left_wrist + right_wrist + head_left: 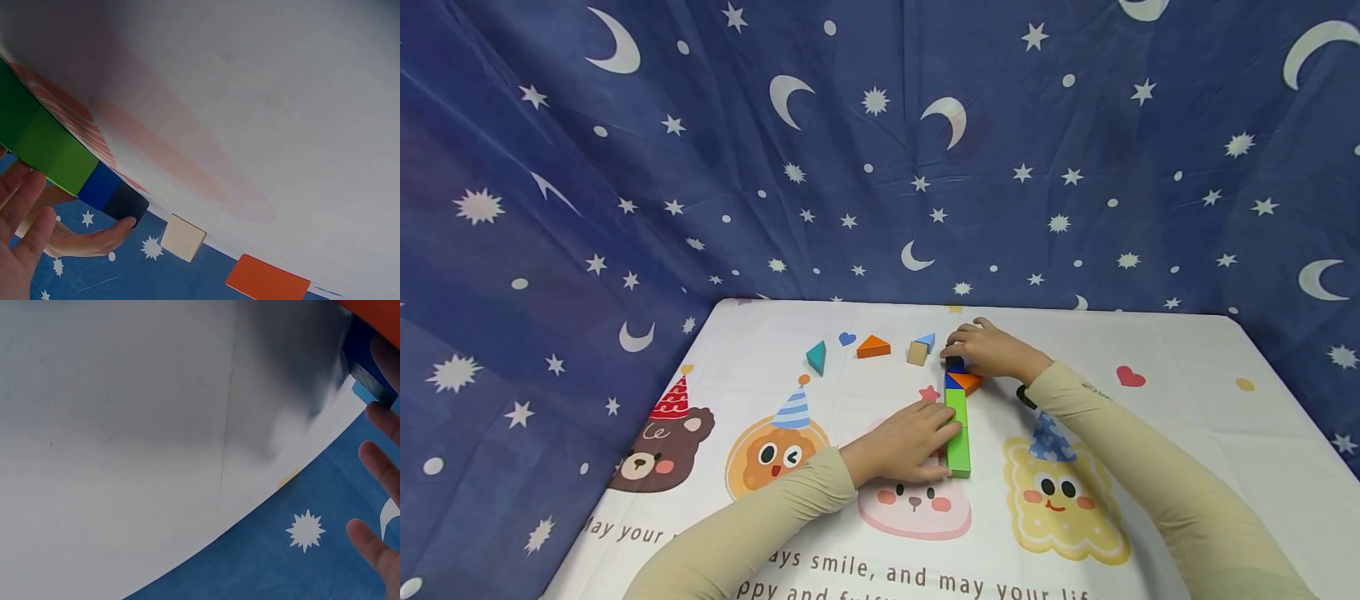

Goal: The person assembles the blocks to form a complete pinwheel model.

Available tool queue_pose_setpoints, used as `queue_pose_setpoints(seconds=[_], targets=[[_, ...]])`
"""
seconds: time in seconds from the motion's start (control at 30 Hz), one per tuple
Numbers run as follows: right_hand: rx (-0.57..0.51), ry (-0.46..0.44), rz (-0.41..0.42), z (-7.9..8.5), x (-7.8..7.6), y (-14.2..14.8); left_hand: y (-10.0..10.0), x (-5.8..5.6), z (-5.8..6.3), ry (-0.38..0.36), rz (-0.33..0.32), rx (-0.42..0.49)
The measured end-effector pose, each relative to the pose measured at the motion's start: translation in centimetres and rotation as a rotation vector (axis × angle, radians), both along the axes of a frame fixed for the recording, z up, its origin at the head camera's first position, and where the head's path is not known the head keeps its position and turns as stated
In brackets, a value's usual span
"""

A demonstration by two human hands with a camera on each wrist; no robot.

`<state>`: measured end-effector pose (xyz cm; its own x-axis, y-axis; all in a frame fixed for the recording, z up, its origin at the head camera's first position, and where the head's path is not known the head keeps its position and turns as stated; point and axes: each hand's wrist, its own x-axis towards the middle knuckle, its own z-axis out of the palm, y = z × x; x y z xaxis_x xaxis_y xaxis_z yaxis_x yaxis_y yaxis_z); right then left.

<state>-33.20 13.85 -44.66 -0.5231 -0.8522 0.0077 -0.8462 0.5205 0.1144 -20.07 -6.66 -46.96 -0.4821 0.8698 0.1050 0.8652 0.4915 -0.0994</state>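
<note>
Two bright green blocks (957, 433) lie end to end in a row on the printed white cloth. Beyond them come a blue piece (952, 381), an orange triangular block (967, 382) jutting right, and a dark block (128, 203) at the far end. My left hand (906, 442) rests against the left side of the green blocks, its fingers extended. Around the dark block, my right hand (996, 350) curls its fingers, one fingertip on the block's end. Its other fingers (381, 465) spread past the row in the right wrist view.
Left of the row's far end lie a tan block (917, 353), a light blue triangular piece (927, 341), an orange triangular block (873, 347) and a teal triangular block (816, 358). A blue starry curtain (865, 150) hangs behind the white cloth (1210, 367).
</note>
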Motion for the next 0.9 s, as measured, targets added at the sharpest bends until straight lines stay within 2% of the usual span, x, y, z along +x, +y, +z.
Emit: queue_pose_setpoints(seconds=[0.5,0.9], targets=[[-0.004,-0.031,-0.005,0.33,0.15,-0.16,-0.04,0.07,-0.01,-0.009,0.007,0.005],[-0.020,-0.010,0.013,0.41,0.27,-0.14,-0.01,0.00,-0.03,0.005,0.002,0.003]])
